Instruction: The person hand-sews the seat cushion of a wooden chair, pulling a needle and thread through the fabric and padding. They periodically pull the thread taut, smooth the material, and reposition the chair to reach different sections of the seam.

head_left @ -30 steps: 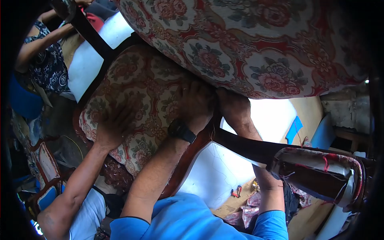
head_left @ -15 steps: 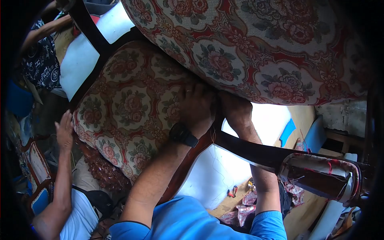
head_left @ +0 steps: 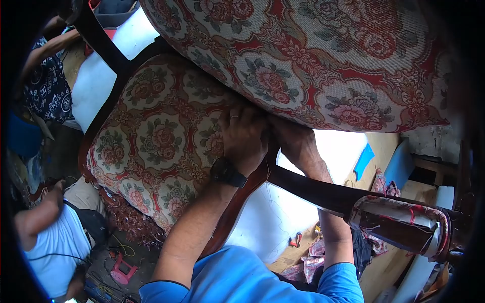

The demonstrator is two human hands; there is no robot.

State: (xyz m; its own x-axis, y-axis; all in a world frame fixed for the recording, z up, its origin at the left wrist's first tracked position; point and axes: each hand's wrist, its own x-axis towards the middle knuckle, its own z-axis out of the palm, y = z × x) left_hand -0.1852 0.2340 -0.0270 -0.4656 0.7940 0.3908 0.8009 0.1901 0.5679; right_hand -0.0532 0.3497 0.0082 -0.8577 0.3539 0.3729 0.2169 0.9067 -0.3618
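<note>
A wooden chair frame [head_left: 313, 192] carries a floral padded panel [head_left: 156, 134] at the left and a larger floral cushion [head_left: 303, 65] above. My left hand [head_left: 245, 139], with a ring and a wristwatch [head_left: 228, 172], presses on the left panel beside the cushion's lower edge. Its fingertips lie in deep shadow, so their grip is hidden. Reaching behind the frame, my right hand [head_left: 298, 144] meets the seam between panel and cushion; its fingers are hidden there. Loose threads [head_left: 270, 194] hang below my hands. An armrest [head_left: 401, 224] with unfinished padding is at the right.
A person in a white shirt [head_left: 58, 252] is low at the left; another in patterned black clothing [head_left: 48, 91] is at the upper left. Red-handled pliers [head_left: 295, 239] and fabric scraps [head_left: 313, 260] lie below. A pink stool [head_left: 123, 270] stands on the floor.
The view has shifted slightly. The person in white has moved left and down, lowering a raised hand and uncovering the pink stool. My hands remain at the same seam.
</note>
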